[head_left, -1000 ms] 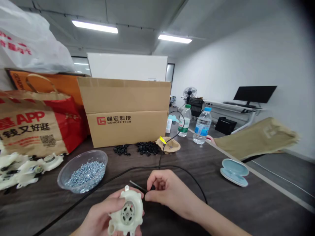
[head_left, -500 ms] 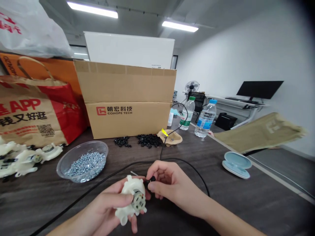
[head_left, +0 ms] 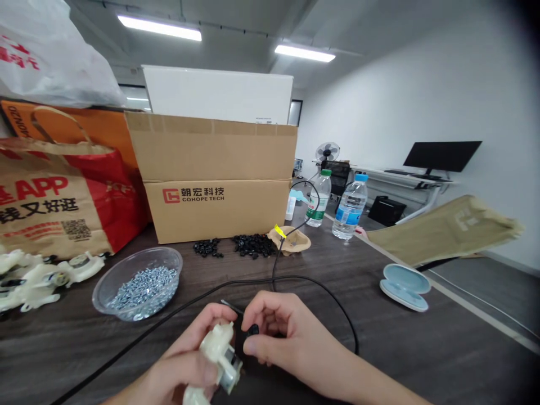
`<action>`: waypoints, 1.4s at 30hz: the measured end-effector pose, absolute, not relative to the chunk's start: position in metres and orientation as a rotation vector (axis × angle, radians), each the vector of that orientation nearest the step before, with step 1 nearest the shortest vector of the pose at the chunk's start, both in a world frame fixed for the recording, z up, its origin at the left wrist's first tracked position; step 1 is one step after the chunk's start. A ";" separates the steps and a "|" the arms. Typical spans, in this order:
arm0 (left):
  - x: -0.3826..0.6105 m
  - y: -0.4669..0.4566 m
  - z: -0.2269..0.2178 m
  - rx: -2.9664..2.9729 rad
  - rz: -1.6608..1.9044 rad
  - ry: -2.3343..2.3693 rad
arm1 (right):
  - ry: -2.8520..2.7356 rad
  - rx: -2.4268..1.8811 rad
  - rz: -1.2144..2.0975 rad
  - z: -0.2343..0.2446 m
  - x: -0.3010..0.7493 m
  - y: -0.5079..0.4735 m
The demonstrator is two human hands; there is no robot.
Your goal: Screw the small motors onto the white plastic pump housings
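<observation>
My left hand [head_left: 185, 360] is closed around a cream plastic housing with a small metal motor [head_left: 219, 354], tilted so the motor's side faces right. Just to its right, my right hand [head_left: 287, 343] pinches a small black plastic part [head_left: 252, 331] between thumb and index finger. The black part and the housing are apart. A thin metal shaft [head_left: 230, 305] pokes out behind the fingers; what it belongs to is mostly hidden. Beyond the hands lie two piles of small black parts, a smaller one [head_left: 206, 247] and a larger one [head_left: 253, 246].
A clear bowl of screws [head_left: 139, 287] stands left, with more cream housings [head_left: 37, 281] at the far left. A black cable [head_left: 202, 292] crosses the table. Behind are a cardboard box [head_left: 219, 208], a paper bag [head_left: 46, 197] and two water bottles [head_left: 349, 211]. An open blue case [head_left: 405, 288] lies right.
My left hand has turned the housing, so the motor's end no longer faces me. Both hands sit slightly lower in view. My right hand still pinches the black part.
</observation>
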State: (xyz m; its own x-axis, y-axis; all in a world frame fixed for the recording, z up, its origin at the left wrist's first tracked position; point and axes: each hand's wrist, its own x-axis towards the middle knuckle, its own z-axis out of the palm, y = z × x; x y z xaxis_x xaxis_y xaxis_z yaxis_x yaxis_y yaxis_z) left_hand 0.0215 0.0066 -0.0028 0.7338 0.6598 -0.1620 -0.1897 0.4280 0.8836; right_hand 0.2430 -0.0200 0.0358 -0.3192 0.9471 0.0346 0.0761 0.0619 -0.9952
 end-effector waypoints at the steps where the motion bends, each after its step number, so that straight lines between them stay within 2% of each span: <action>1: 0.022 0.007 -0.001 0.971 0.566 0.557 | -1.541 -1.071 1.351 0.035 0.243 -0.020; 7: 0.030 0.007 0.007 0.973 0.678 0.634 | -1.588 -1.091 1.322 0.034 0.242 -0.021; 17: 0.043 0.005 -0.020 1.132 0.992 0.822 | -1.615 -1.083 1.261 0.036 0.246 -0.019; 27: 0.035 0.013 -0.018 1.240 0.942 0.766 | -1.884 -1.242 0.824 0.039 0.236 -0.031; 34: 0.038 0.004 -0.007 1.265 0.900 0.765 | -1.901 -1.249 0.770 0.036 0.236 -0.028; 42: 0.030 0.001 0.008 1.034 0.817 0.730 | -1.868 -1.180 0.694 0.038 0.242 -0.028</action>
State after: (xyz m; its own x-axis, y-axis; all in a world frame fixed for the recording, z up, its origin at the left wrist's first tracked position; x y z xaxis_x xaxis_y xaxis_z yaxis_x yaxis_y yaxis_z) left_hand 0.0301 0.0006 0.0081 0.5054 0.8522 -0.1352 -0.2296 0.2838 0.9310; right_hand 0.2423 -0.0284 0.0376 -0.2423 0.9099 0.3366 0.4695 0.4136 -0.7801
